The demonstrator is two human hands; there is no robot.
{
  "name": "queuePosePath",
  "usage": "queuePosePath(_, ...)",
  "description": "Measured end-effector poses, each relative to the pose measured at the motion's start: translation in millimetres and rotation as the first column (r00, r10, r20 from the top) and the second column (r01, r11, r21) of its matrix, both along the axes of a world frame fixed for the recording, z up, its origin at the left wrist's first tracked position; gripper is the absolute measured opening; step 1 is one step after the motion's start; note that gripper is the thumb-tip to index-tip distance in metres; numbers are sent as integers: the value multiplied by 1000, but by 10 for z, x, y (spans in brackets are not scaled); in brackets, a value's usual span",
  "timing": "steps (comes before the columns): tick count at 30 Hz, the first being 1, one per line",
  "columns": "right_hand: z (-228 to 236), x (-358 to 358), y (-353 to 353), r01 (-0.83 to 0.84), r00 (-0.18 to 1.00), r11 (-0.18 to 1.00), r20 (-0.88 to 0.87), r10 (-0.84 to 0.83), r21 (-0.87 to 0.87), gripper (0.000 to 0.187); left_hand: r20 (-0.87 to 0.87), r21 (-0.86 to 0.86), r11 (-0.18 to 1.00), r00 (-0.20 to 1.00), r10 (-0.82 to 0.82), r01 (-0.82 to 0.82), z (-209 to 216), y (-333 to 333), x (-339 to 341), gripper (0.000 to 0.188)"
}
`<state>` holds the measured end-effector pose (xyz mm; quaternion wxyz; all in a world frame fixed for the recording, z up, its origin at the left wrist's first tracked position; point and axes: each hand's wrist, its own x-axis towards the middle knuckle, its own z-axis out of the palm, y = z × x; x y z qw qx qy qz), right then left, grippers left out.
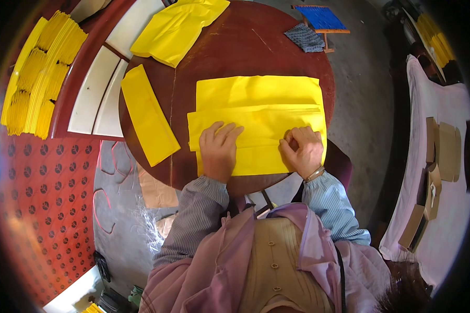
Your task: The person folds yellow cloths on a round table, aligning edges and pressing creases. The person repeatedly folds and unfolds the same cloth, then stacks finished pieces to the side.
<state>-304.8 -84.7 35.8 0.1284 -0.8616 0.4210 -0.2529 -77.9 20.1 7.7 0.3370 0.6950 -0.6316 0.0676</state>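
1. Here's my yellow sheet (258,94) on the surface (245,44), seemingly part-folded.
2. My left fingers (224,133) rest on it, slightly spread; right fingers (304,136) curl, pinching unclear.
3. Narrow piece (149,117) leftward looks folded; far sheet (180,28) looks unfolded.

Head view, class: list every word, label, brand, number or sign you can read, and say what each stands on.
None can be read.
Red sheet: repeated dark round emblems, too small to make out.
Yellow material under the left hand and right hand: no print visible.
Cardboard boxes: nothing legible.
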Motion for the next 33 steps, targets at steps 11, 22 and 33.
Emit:
queuePosePath(11,38,187,53,-199,978,979,68,196,38,22,-199,108,973,963,-181,205,88,78,220,31)
queuePosePath(22,-76,-407,-120,-14,999,1000,44,14,13,14,-144,190,975,986,-85,112,218,199,281,24)
queuePosePath(33,86,-324,-159,22,994,998,-106,-28,-53,16,-24,197,978,997,75,-69,246,84,-73,31)
